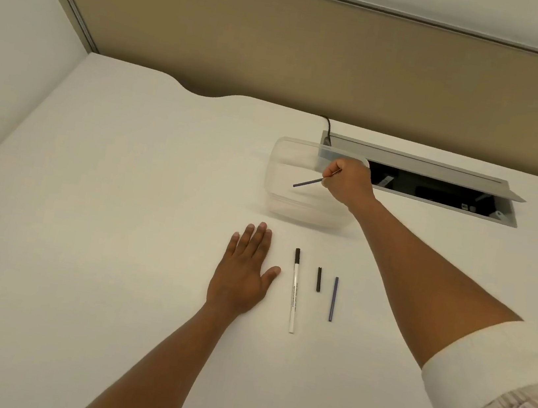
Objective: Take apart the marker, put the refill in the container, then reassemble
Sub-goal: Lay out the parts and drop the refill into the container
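Note:
My right hand [348, 182] pinches a thin dark refill [308, 182] by one end and holds it over the clear plastic container [278, 201]; the refill's free end points left above the container's opening. My left hand [244, 271] lies flat and open on the white desk, holding nothing. Just right of it lies the white marker body [293, 295] with a black tip pointing away from me. A short black cap piece [319, 279] lies right of the marker body. Further right rests a second thin dark refill [333, 299].
An open grey cable hatch [437, 179] with a dark cavity sits in the desk directly behind and right of the container, with a black cable [327, 127] running into it. A beige partition wall [282, 50] borders the desk's far edge.

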Available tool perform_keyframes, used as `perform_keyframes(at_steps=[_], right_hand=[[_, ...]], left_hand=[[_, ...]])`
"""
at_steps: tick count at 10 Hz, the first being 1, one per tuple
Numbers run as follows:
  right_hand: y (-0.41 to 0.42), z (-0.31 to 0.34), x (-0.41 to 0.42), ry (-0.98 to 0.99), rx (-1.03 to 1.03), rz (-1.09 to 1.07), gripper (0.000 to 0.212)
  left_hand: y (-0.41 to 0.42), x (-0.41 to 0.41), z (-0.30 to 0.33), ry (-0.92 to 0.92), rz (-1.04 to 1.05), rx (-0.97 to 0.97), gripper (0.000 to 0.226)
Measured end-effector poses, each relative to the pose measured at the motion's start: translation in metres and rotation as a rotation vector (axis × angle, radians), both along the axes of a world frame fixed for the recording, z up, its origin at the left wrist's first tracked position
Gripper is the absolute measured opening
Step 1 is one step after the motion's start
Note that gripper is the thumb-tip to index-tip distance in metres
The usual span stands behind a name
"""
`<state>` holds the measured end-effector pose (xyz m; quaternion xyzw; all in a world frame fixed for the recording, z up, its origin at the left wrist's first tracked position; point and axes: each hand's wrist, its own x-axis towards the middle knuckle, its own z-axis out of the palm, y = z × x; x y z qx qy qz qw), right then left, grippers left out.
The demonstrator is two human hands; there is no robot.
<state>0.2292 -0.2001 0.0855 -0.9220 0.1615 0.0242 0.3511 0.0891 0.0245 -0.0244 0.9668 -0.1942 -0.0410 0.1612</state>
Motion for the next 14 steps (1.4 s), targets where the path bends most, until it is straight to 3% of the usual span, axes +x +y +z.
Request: perform_keyframes(at_steps=[3, 7, 12, 14], right_hand=[[-0.001, -0.032, 0.021, 0.122, -0.293, 0.128, 0.015], [-0.009, -0.05, 0.031, 0.203, -0.459, 0.228, 0.025], [-0.013, -0.051, 0.027, 0.2, -0.443, 0.228, 0.024], [-0.008, -0.041, 0.025, 0.115, -0.387, 0.206, 0.009]], left_hand=[[0.0, 0.001, 0.0, 0.004, 0.012, 0.004, 0.071], [0.0, 0.001, 0.0, 0.009, 0.01, 0.012, 0.071], [0.0, 0.001, -0.003, 0.013, 0.017, 0.009, 0.071], [0.0, 0.001, -0.004, 0.005, 0.017, 0.005, 0.071]])
